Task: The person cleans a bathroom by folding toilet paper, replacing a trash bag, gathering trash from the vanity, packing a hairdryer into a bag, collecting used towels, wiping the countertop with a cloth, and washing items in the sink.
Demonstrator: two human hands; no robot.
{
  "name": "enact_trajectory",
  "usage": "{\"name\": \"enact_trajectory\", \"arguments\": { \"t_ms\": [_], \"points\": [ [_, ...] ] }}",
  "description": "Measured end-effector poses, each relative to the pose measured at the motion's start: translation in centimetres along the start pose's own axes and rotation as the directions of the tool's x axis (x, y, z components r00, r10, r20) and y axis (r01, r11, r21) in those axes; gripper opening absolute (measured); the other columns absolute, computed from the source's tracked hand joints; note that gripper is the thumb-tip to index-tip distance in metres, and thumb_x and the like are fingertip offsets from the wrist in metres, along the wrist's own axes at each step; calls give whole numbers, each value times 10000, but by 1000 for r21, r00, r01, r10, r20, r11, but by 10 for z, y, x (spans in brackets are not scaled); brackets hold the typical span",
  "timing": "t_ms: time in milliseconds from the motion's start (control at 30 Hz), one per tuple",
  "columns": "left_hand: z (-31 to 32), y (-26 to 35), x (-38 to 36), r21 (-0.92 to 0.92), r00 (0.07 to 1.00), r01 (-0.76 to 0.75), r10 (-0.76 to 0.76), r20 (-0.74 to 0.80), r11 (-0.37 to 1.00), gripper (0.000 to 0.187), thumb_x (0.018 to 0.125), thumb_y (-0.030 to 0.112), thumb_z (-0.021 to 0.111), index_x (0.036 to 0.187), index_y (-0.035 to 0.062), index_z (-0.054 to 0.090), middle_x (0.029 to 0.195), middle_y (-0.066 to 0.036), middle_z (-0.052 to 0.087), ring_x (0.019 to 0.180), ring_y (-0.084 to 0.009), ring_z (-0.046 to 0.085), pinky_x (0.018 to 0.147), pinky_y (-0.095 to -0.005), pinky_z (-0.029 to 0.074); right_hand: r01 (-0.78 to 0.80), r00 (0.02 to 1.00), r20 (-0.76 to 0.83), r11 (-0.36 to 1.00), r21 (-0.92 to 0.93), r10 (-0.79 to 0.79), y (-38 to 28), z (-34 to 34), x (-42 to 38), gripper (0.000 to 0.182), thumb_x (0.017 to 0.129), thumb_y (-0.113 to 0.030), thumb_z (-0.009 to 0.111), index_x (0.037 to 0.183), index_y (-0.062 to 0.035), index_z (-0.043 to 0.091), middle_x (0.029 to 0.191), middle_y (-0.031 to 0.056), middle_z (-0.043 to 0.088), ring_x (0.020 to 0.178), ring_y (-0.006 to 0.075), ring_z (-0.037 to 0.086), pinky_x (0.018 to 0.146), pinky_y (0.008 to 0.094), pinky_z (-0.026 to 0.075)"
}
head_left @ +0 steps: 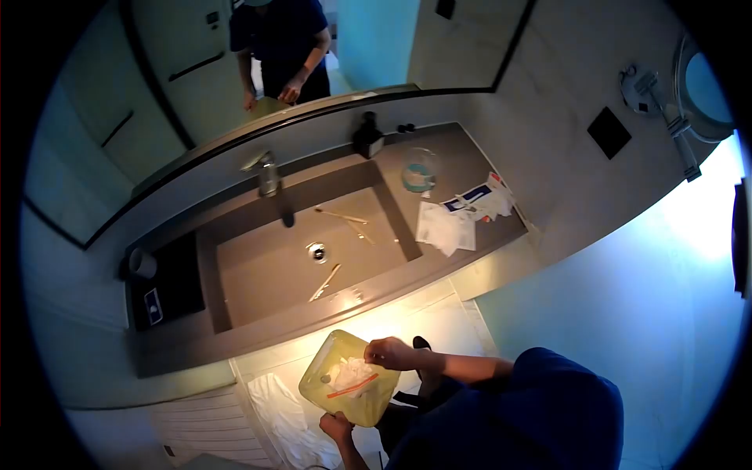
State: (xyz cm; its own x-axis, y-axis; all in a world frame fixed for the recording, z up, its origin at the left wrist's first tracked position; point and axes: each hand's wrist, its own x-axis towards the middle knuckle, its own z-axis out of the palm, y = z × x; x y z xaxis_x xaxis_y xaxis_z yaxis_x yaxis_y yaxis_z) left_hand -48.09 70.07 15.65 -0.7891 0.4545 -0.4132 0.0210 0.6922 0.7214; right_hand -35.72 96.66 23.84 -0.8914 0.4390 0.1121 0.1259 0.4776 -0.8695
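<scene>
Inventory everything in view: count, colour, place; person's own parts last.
Tub: one, yellowish, low centre
Scraps: several, whitish and orange, in tub
Counter: one, brownish, centre
Sink: one, brownish, in counter
Faucet: one, silver, behind sink
Sticks: at least three, pale, in sink
Bottle: one, black, behind sink
Container: one, clear and bluish, counter's right
Papers: several, whitish, counter's right
Mat: one, black, counter's left
Cup: one, grey, by mat
Cloth: one, white, left of tub
Mirror: one, black frame, above counter
Square: one, black, upper right
Round fixture: one, bluish, upper right
Shirt: one, dark blue, lower right
Left hand: one, bare, on tub's lower rim
Right hand: one, bare, at tub's upper edge
</scene>
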Motion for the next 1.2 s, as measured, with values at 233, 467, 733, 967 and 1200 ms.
{"name": "enact_trajectory", "arguments": {
  "t_ms": [233, 467, 733, 967, 1200],
  "points": [
    [99, 53, -22, 203, 994, -93, 78, 82, 975, 209, 656, 125, 550, 579, -68, 576, 484, -194, 543, 417, -285, 546, 466, -405, 439, -335, 575, -812, 935, -120, 102, 73, -250, -48, 134, 757, -74, 635, 889, -51, 630, 814, 121, 616, 711, 243, 596, 598, 313, 465],
    [163, 91, -28, 161, 919, -317, 261, 297, 935, 201, 658, 136, 554, 574, -45, 568, 524, -210, 546, 453, -331, 558, 477, -411, 434, -788, 371, -905, 587, -188, 209, 204, -414, -58, 516, 763, -368, 618, 1184, -88, 515, 1188, 169, 494, 1113, 387, 417, 932, 500, 316],
    [173, 222, -20, 80, 847, -138, 75, 526, 987, 242, 751, 67, 516, 567, -81, 566, 432, -146, 537, 373, -229, 580, 397, -319, 478, -822, 544, -686, 473, -318, 484, 156, -371, 13, 820, 628, -705, 581, 1267, -199, 494, 1345, 136, 394, 1258, 353, 305, 982, 585, 205],
    [182, 216, -15, 120, 841, -233, 138, 523, 965, 241, 747, 62, 514, 557, -81, 556, 441, -154, 545, 383, -232, 590, 402, -310, 483, -617, 688, -703, 655, -436, 180, 143, -325, 16, 689, 647, -562, 673, 1183, -151, 542, 1205, 147, 492, 1164, 337, 409, 975, 520, 279],
    [173, 215, -15, 100, 859, -204, 129, 496, 974, 231, 741, 36, 537, 548, -91, 522, 435, -147, 520, 353, -216, 561, 334, -316, 447, -817, 493, -808, 492, -302, 322, 173, -375, -68, 433, 674, -313, 722, 1013, -80, 586, 1043, 118, 560, 1014, 301, 492, 862, 425, 409]
  ]
}}
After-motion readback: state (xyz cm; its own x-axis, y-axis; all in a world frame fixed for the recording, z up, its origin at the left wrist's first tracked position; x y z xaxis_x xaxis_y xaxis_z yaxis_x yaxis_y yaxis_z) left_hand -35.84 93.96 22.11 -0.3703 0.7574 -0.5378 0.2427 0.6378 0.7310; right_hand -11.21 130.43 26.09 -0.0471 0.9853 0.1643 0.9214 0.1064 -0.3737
